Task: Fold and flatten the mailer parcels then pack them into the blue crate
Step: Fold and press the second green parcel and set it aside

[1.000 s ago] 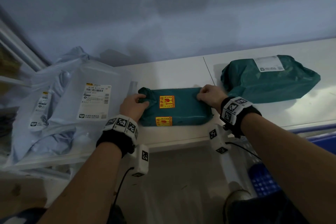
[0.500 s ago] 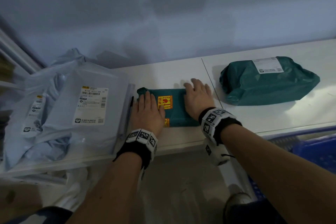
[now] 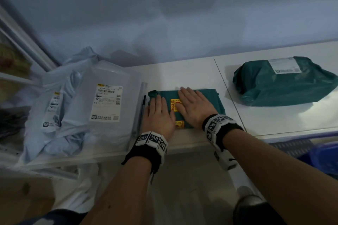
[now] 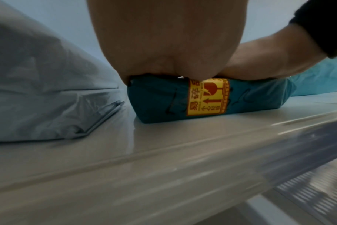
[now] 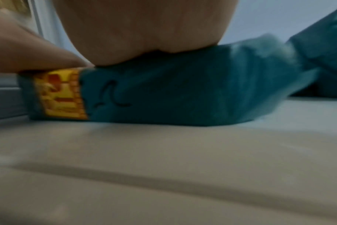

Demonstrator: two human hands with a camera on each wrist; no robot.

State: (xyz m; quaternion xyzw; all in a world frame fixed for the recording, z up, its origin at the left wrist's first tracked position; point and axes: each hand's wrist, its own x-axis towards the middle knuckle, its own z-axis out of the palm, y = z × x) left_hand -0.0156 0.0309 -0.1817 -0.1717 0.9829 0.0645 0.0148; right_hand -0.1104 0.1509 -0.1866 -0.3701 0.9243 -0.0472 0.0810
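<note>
- The small folded dark-green plastic mailer parcel (image 3: 206,100) lies flat on the white tabletop (image 3: 182,76), near its front edge and about midway along it, a yellow-and-red fragile sticker (image 3: 174,104) on its top and another wrapped over its near side (image 4: 207,97)
- The left hand (image 3: 158,115) lies palm down on the left part of this parcel, fingers straight and together, grasping nothing; the left wrist view shows the heel of the palm (image 4: 164,53) bearing on the parcel's top near edge
- The right hand (image 3: 195,107) lies palm down on the middle and right part, fingers straight and pointing to the far left, pressing flat and gripping nothing; its thumb side is just beside the left hand
- Both wrists wear black bands with white blocks of black square markers (image 3: 152,139)
- To the right, well apart from the pressed parcel, a larger puffy dark-green plastic mailer parcel (image 3: 285,86) sits on the table with a white shipping label (image 3: 284,65) on its far top side
- To the left, just beside the small parcel, a flat pale-grey plastic mailer (image 3: 108,111) with a white barcode label (image 3: 108,103) lies on top of a crumpled pale-grey mailer (image 3: 53,120) that bears a narrower label
- Below the table's near right edge, part of the blue plastic crate (image 3: 321,157) shows, blurred
- A pale wall (image 3: 164,14) rises behind the table
</note>
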